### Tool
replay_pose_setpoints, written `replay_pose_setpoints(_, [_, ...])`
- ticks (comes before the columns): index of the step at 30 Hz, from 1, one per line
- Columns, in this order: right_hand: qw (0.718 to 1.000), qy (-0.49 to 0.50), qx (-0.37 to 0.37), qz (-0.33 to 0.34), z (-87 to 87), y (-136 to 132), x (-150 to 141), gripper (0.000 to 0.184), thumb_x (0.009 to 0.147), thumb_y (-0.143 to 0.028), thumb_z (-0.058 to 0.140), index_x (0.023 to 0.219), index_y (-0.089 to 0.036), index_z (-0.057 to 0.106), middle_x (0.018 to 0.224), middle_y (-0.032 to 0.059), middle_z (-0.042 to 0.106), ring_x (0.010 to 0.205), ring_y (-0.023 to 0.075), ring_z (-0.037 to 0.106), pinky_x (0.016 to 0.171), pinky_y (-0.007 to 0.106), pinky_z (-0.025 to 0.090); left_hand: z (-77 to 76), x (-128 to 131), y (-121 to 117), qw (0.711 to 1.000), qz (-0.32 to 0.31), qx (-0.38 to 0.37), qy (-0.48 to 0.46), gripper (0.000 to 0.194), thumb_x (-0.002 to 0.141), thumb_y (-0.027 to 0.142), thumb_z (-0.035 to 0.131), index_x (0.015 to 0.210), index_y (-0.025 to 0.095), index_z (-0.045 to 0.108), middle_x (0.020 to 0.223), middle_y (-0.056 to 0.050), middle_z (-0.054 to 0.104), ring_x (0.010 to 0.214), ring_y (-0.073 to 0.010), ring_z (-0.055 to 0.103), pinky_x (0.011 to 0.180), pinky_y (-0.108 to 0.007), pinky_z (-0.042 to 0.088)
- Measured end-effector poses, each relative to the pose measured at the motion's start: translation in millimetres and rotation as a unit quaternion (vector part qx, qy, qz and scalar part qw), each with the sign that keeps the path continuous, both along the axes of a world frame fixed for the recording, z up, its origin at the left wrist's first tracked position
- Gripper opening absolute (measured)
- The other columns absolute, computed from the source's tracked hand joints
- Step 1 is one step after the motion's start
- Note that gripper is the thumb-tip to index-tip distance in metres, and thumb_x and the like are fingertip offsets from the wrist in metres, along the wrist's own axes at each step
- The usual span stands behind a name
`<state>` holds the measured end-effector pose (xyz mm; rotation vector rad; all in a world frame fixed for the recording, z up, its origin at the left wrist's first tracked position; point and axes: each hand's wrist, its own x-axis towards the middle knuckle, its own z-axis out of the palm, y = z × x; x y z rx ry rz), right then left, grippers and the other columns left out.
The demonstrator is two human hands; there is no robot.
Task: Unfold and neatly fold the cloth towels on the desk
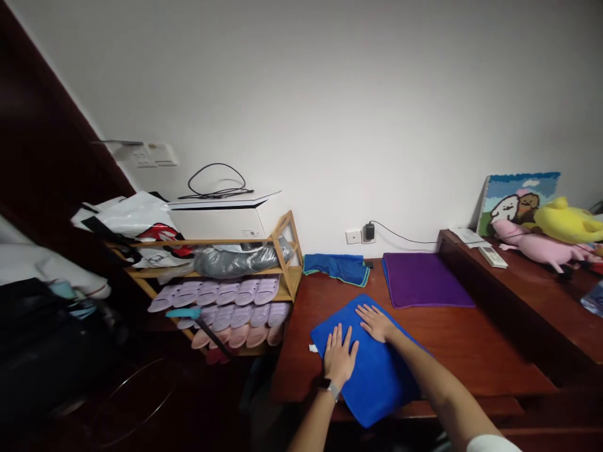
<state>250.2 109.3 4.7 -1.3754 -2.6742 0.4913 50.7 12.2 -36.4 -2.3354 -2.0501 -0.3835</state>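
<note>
A blue cloth point(377, 376) lies spread flat and slantwise on the reddish-brown desk point(452, 351), its lower corner hanging past the front edge. My left hand point(340, 358) rests on the cloth's left side with the fingers spread. Near its upper corner, my right hand point(375, 322) presses flat, fingers also apart. A small white tag point(313, 348) pokes out at the cloth's left edge. Behind it on the desk are a purple cloth point(426, 279), laid over something blue, and a crumpled blue cloth point(336, 268) with a green-edged border.
Left of the desk stands a wooden rack point(282, 270) with rows of slippers point(226, 292) and a white box point(221, 220) on top. A plugged-in adapter point(370, 231) is on the wall. The raised right surface holds a remote point(492, 256), plush toys point(537, 245) and a picture point(518, 198).
</note>
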Motion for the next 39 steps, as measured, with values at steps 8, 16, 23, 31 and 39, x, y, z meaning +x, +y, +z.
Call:
replay_pose_setpoints(8, [0.956, 0.042, 0.109, -0.269, -40.8, -92, -9, 0.068, 0.101, -0.035, 0.032, 0.166, -0.017, 0.035, 0.174, 0.0073, 0.028, 0.163, 0.0311, 0.019, 0.133, 0.052, 0.014, 28.6, -9, 6, 0.996, -0.060, 0.070, -0.013, 0.045, 0.105, 0.034, 0.039, 0.130, 0.020, 0.074, 0.132, -0.015, 0.073, 0.129, -0.0316, 0.062, 0.116, -0.052, 0.043])
replay_pose_setpoints(16, [0.928, -0.011, 0.072, -0.364, -82.5, -115, 50, 0.084, 0.102, -0.062, 0.023, 0.166, -0.007, 0.031, 0.172, 0.0161, 0.027, 0.162, 0.0340, 0.020, 0.132, 0.055, 0.012, 27.1, -23, 66, 0.993, -0.115, -0.037, -0.005, 0.057, 0.105, 0.053, 0.044, 0.159, 0.034, 0.047, 0.170, -0.006, 0.041, 0.158, -0.0275, 0.034, 0.129, -0.051, 0.027])
replay_pose_setpoints(23, [0.977, 0.005, 0.056, -0.206, -60.8, -58, 70, 0.075, 0.106, -0.059, 0.026, 0.167, -0.016, 0.029, 0.174, 0.0092, 0.025, 0.162, 0.0247, 0.020, 0.133, 0.047, 0.017, -4.4, -37, 19, 0.999, 0.046, 0.012, 0.002, 0.060, 0.106, 0.052, 0.038, 0.161, 0.028, 0.046, 0.168, -0.012, 0.041, 0.157, -0.0339, 0.036, 0.127, -0.057, 0.029])
replay_pose_setpoints(31, [0.989, 0.009, 0.026, -0.146, -42.7, -28, 79, 0.069, 0.108, -0.052, 0.023, 0.168, -0.018, 0.027, 0.174, 0.0073, 0.024, 0.163, 0.0214, 0.018, 0.133, 0.044, 0.014, 7.2, -30, 22, 0.998, 0.054, 0.033, -0.024, 0.060, 0.103, 0.047, 0.044, 0.157, 0.020, 0.052, 0.165, -0.016, 0.047, 0.155, -0.0372, 0.037, 0.129, -0.058, 0.023])
replay_pose_setpoints(39, [0.968, -0.005, 0.014, -0.251, -42.7, -19, 70, 0.074, 0.107, -0.048, 0.019, 0.168, -0.008, 0.022, 0.175, 0.0119, 0.019, 0.164, 0.0219, 0.013, 0.133, 0.042, 0.011, 4.6, -52, 33, 1.000, 0.024, -0.011, -0.009, 0.058, 0.105, 0.040, 0.041, 0.162, 0.026, 0.044, 0.171, -0.010, 0.035, 0.159, -0.0297, 0.031, 0.128, -0.049, 0.030])
